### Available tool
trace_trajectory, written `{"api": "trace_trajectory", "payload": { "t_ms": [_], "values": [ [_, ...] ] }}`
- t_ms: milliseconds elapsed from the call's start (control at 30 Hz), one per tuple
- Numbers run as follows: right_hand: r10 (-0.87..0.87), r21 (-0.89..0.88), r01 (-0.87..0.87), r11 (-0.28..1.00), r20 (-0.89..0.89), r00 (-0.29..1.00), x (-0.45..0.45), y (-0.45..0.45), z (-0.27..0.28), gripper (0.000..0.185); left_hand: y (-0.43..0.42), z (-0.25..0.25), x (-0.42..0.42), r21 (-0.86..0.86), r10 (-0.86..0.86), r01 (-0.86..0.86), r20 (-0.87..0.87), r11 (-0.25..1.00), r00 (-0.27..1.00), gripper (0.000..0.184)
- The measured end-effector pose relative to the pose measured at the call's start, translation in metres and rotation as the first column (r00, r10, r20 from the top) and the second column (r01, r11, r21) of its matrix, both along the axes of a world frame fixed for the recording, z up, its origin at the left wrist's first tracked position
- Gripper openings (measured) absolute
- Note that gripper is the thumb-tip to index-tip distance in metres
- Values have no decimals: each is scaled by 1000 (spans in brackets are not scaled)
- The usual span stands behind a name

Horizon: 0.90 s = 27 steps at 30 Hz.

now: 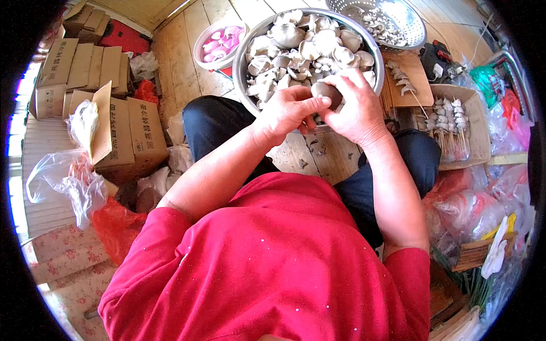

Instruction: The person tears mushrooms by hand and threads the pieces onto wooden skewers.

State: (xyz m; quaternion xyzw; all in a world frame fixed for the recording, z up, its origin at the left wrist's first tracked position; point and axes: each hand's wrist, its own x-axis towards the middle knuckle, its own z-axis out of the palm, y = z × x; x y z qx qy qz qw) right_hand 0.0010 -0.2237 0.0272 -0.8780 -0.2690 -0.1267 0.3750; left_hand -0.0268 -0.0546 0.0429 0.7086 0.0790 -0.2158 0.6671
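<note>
A grey-capped oyster mushroom (326,92) is held between my two hands, over the near edge of a large steel bowl (240,71). My left hand (291,112) is closed, its thumb pressed to the mushroom's left side. My right hand (359,108) grips the cap from the right, fingers curled over it. Some of the fingertips and the mushroom's underside are hidden. Many loose oyster mushrooms (310,48) fill the bowl.
A steel colander (418,31) with mushroom pieces stands behind the bowl. At right are a wooden board (410,94) with a loaded skewer and a cardboard box (480,128) of skewers. A white tub (199,54) with pink pieces sits left; cardboard cartons (133,133) are stacked beyond.
</note>
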Motion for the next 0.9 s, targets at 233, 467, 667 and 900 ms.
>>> {"api": "trace_trajectory", "payload": {
  "t_ms": [233,467,667,900],
  "values": [
    [-26,242,75,967,-202,979,9,-7,-4,53,10,-6,9,-287,254,-263,-69,921,965,17],
    [454,659,288,695,-713,535,6,-4,-5,29,19,-5,2,-313,189,-203,-72,928,979,15],
    [548,684,233,691,-706,448,4,-2,-8,27,19,3,-5,-303,71,-70,-8,950,997,21],
    [515,732,273,625,-649,560,0,7,-11,32,17,1,-1,-241,138,-143,-39,960,990,25]
  ]
}}
